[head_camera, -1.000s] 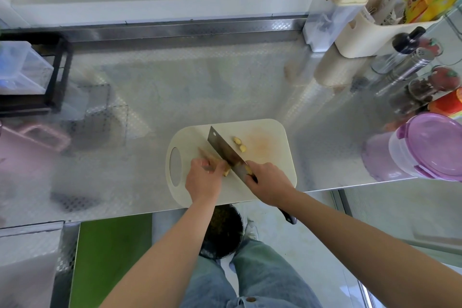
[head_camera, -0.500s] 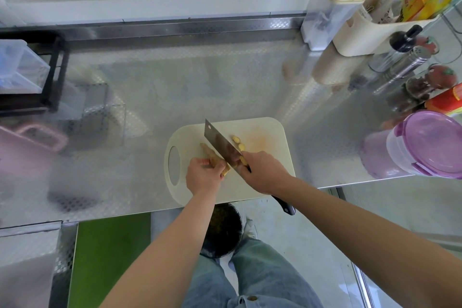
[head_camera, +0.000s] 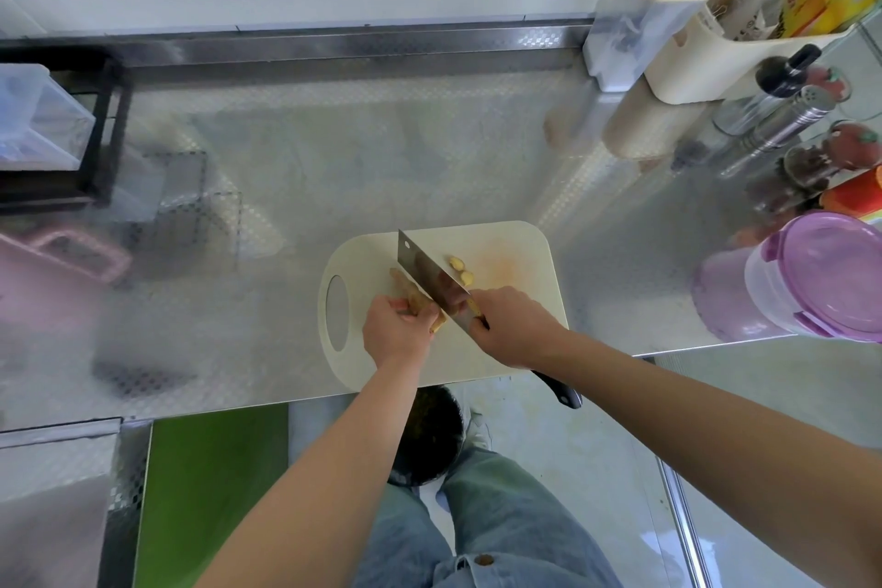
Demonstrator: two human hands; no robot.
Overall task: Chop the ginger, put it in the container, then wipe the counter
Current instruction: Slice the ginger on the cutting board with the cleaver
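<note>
A cream cutting board [head_camera: 520,315] lies at the steel counter's front edge. My left hand [head_camera: 398,332] grips a piece of ginger [head_camera: 405,289] on the board, which sticks out beyond my fingers to the far left. My right hand [head_camera: 513,329] grips the black handle of a cleaver [head_camera: 429,279], whose blade stands edge-down against the ginger beside my left fingers. Two cut ginger slices [head_camera: 462,270] lie just right of the blade. A clear container with a purple lid [head_camera: 811,282] stands at the counter's right edge.
Spice jars and shakers [head_camera: 782,119], a cream caddy [head_camera: 716,57] and a clear lidded box [head_camera: 639,14] crowd the back right. A black rack with a clear bin [head_camera: 43,129] stands at the left. A dark bin [head_camera: 429,434] sits on the floor below the counter.
The cleaver has lifted and shifted slightly left along the ginger between cuts. My left hand has drawn back a little on the ginger.
</note>
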